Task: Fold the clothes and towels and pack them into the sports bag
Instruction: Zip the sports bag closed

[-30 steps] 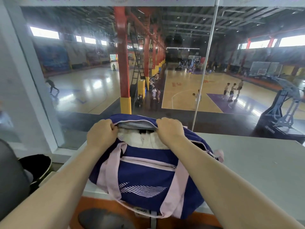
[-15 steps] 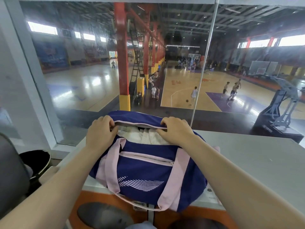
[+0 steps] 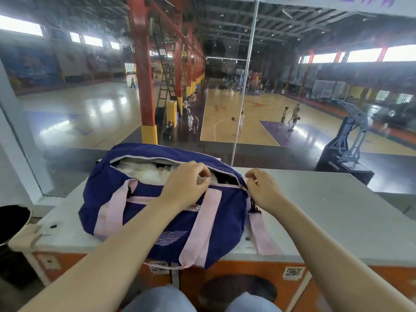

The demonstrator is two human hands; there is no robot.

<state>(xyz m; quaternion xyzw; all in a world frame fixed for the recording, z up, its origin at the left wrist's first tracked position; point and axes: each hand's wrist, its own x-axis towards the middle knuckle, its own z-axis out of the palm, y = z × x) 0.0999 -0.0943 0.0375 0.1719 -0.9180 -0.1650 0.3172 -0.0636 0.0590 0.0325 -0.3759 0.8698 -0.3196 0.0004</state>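
The navy sports bag [image 3: 180, 224] with pink straps lies on the grey counter [image 3: 337, 210], its top zipper open along most of its length. White folded cloth [image 3: 146, 174] shows inside the opening. My left hand [image 3: 186, 185] grips the near edge of the opening, right of its middle. At the right end of the zipper, my right hand [image 3: 261, 188] has its thumb and fingers pinched together against the bag; the zipper pull itself is hidden under them. One pink strap [image 3: 261, 235] hangs off the bag's right end.
A glass window with a thin vertical metal bar [image 3: 244, 97] stands right behind the counter, looking down on a sports hall. A black bin [image 3: 11, 221] sits low at the left. The counter's orange front panel [image 3: 247, 271] and my knees [image 3: 162, 300] are below the bag.
Both hands have slid right along the bag's opening: the left from its left end to right of the middle, the right from the middle to the zipper's right end.
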